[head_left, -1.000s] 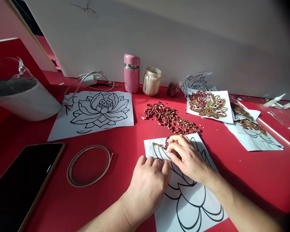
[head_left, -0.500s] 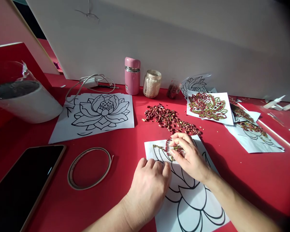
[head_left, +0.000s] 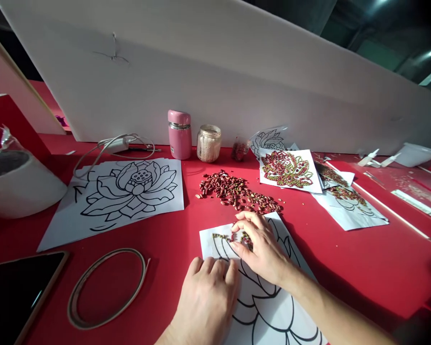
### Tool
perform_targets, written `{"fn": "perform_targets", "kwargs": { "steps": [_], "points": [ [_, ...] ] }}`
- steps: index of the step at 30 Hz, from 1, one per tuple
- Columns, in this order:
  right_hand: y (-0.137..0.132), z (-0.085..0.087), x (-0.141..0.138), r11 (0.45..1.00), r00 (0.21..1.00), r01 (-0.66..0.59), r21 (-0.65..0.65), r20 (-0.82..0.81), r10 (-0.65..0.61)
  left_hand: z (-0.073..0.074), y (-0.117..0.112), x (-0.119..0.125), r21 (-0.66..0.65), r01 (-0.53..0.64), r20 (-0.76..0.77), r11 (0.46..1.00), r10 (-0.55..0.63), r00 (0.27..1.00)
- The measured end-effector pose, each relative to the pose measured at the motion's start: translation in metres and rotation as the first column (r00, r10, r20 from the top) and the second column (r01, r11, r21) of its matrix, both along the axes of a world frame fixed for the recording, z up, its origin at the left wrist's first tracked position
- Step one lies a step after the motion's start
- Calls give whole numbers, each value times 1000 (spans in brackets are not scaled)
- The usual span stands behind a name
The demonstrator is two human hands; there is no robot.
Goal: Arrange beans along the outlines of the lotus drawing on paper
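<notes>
A white sheet with a black lotus outline [head_left: 273, 311] lies in front of me. Short rows of red and green beans [head_left: 221, 235] sit on its upper part. My left hand [head_left: 210, 287] rests on the sheet's left edge, fingers curled under and knuckles up; whatever may be inside is hidden. Over the beans on the sheet, my right hand [head_left: 260, 244] is bent, its thumb and fingers apart, partly covering them. I see nothing held between its fingertips. Beyond it lies a loose pile of red beans [head_left: 233, 189].
A stack of lotus prints [head_left: 136, 191], a roll of tape [head_left: 109, 287] and a phone [head_left: 21, 297] lie left. A pink flask [head_left: 180, 136] and glass jar [head_left: 209, 143] stand behind. Bean-covered lotus pictures [head_left: 287, 167] lie right. A white bucket [head_left: 25, 187] stands far left.
The head view has tilted upward and turned right, so the table things sit lower and farther left. Both hands stay at the sheet; the right remains over the glued-looking beans.
</notes>
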State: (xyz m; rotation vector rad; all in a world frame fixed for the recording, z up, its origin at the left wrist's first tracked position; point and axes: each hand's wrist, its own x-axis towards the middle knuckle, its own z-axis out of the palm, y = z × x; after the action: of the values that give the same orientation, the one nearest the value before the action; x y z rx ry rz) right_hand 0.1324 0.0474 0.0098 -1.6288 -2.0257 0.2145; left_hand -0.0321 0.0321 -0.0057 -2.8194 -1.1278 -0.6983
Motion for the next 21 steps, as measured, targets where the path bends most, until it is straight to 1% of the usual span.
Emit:
{"fn": "perform_targets", "kwargs": {
  "steps": [2,4,5,6,7,8,9,11,13,21],
  "points": [
    [5,2,9,998,999,37,56,-11,-36,0,1,0,16,2,-2,1000,-2,1000],
    [15,4,26,988,992,115,107,-55,-110,1,2,-1,27,2,-5,1000,-2,1000],
    [21,5,37,983,986,149,106,-89,-140,1,2,-1,29,3,-7,1000,-3,1000],
    [27,6,49,976,973,205,74,-124,-195,1,3,-1,33,2,-7,999,-2,1000],
    [33,6,61,965,959,261,21,-121,-257,0,3,-2,37,1,-8,999,-1,1000],
    [40,6,72,947,944,321,-13,-82,-321,0,3,-2,42,2,-9,999,-2,1000],
    [45,5,82,937,936,347,-24,-56,-348,0,3,-1,47,1,-10,999,-1,1000],
    [53,3,96,931,931,364,-37,-12,-364,-1,3,-1,54,0,-9,999,1,1000],
    [58,2,103,931,933,361,-49,30,-360,-1,2,0,58,1,-5,998,-1,1000],
    [63,5,102,948,947,296,-114,168,-275,-2,4,-2,41,-2,21,999,1,1000]
  ]
}}
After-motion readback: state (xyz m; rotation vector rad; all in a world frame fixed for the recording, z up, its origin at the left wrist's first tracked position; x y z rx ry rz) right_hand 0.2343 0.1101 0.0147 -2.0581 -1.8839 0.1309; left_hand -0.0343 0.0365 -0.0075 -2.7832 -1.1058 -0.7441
